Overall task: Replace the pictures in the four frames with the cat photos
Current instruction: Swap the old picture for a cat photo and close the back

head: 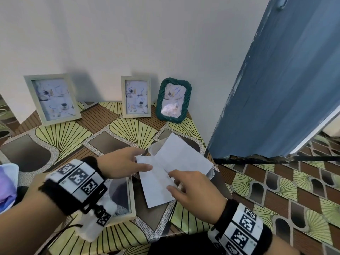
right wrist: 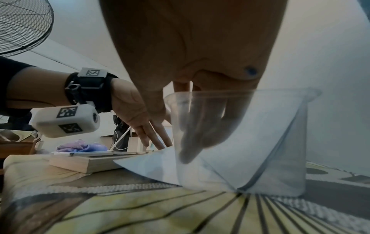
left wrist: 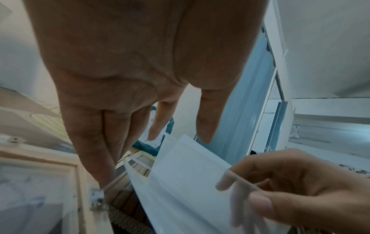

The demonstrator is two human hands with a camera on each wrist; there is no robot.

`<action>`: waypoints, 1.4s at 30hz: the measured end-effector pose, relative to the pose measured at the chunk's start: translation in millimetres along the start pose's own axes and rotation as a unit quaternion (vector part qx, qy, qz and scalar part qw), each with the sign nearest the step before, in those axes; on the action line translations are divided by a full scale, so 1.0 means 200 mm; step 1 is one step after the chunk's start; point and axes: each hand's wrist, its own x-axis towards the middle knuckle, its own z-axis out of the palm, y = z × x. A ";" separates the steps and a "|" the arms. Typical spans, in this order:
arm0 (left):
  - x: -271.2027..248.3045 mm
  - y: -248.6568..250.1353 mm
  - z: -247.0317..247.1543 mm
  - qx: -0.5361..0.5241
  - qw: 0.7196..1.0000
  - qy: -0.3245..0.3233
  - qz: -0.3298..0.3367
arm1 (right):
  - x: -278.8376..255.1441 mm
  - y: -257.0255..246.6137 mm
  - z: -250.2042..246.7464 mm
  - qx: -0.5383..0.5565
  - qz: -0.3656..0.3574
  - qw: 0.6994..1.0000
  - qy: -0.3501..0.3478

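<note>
Nearby, opened frame [head: 131,196] lay flat on counter [head: 60,135] | right hand [head: 195,188] pinched photo sheets [head: 180,153], blank side up, over clear tub [head: 210,174]; left hand [head: 119,162] straight-fingered, touching them | advised: peel one sheet, check its face | standing frames [head: 136,96] stood at wall.

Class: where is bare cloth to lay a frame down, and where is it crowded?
Free: the tablecloth between the left frame, middle frame and left hand. Crowded: near right, where it and the right hand handle white sheets over the clear container.
</note>
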 end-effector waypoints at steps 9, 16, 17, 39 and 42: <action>-0.11 0.06 0.18 -0.156 0.974 0.160 0.044 | 0.06 0.11 -0.21 0.006 0.058 0.981 0.188; -0.01 0.09 0.30 -0.241 0.941 0.238 0.024 | 0.12 0.34 -0.27 -0.030 0.155 0.984 0.077; -0.01 0.09 0.31 -0.236 0.942 0.238 0.021 | 0.12 0.36 -0.26 -0.024 0.158 0.984 0.078; 0.00 0.05 0.34 -0.223 0.945 0.239 0.027 | 0.16 0.35 -0.33 0.098 0.184 0.965 0.157; -0.01 0.05 0.33 -0.227 0.943 0.241 0.031 | 0.19 0.34 -0.38 0.178 0.182 0.943 0.213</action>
